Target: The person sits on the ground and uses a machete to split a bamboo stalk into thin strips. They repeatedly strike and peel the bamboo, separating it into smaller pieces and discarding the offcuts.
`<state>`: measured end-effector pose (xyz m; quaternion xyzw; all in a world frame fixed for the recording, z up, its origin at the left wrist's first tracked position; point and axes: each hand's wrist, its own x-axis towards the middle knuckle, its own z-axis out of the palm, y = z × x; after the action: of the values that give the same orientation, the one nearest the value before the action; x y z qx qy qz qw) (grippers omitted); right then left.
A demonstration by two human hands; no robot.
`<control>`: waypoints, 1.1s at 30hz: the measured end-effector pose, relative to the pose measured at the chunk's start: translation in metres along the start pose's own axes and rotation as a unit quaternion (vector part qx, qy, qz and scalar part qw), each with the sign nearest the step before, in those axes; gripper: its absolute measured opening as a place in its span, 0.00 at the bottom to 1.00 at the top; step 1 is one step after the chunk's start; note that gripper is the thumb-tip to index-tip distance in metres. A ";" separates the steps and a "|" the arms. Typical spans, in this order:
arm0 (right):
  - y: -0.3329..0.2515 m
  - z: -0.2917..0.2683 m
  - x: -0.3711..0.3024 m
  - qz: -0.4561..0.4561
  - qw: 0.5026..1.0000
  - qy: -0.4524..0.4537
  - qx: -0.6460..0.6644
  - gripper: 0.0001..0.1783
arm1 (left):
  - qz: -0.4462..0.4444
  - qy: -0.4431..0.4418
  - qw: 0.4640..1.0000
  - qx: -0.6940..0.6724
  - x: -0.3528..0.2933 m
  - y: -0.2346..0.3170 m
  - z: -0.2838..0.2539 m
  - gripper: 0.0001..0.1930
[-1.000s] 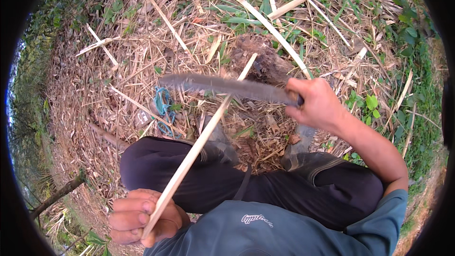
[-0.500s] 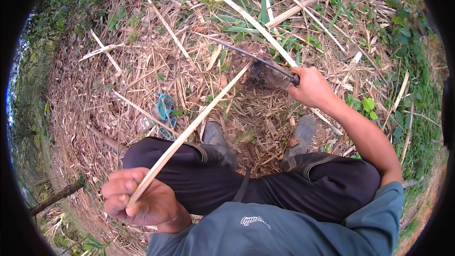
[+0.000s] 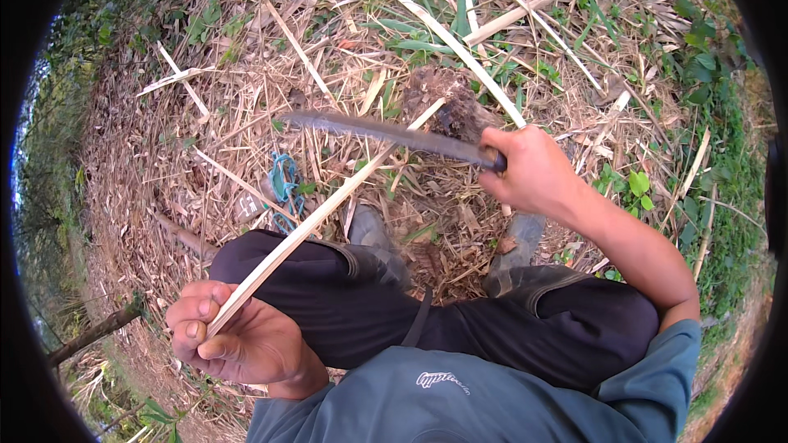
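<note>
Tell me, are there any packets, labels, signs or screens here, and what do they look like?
Small flat packet or wrapper: on the straw-covered ground beside the blue cord, left of the person's knee; pale grey, roughly rectangular, crumpled.
Logo on the shirt: chest of the blue-grey top, bottom middle; small, white, curved lettering.
No signs or screens.

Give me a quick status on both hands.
Left hand grips bamboo strip. Right hand holds long knife, blade across the strip. Stump beyond.
</note>
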<state>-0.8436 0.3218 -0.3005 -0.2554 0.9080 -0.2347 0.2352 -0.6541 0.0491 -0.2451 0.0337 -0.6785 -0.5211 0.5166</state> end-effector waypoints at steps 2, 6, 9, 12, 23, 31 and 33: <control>0.030 0.020 0.016 0.073 0.997 0.026 -0.021 0.18 | -0.005 0.008 1.000 0.005 0.001 0.000 0.003 0.14; 0.040 0.014 0.029 0.132 0.991 -0.009 0.028 0.19 | 0.009 -0.021 1.000 0.002 0.001 -0.002 0.000 0.14; 0.059 0.011 0.035 0.159 0.977 -0.049 0.134 0.14 | 0.006 -0.021 1.000 0.002 -0.001 -0.002 -0.001 0.15; 0.055 0.013 0.033 0.159 0.975 -0.023 0.153 0.11 | -0.003 0.002 1.000 0.024 -0.004 0.000 0.000 0.16; 0.000 0.004 0.003 0.021 0.998 0.039 0.048 0.14 | 0.035 -0.003 0.999 -0.014 -0.009 0.000 -0.001 0.18; -0.070 -0.016 -0.025 -0.203 0.973 0.020 0.112 0.16 | 0.085 0.047 0.995 0.005 -0.023 0.002 0.011 0.17; -0.080 -0.022 -0.031 -0.211 0.971 0.010 0.108 0.16 | 0.105 0.043 0.993 0.011 -0.023 0.004 0.013 0.17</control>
<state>-0.8040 0.2851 -0.2303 -0.4119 0.8051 -0.3784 0.1974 -0.6509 0.0731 -0.2562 -0.0097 -0.6616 -0.4542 0.5966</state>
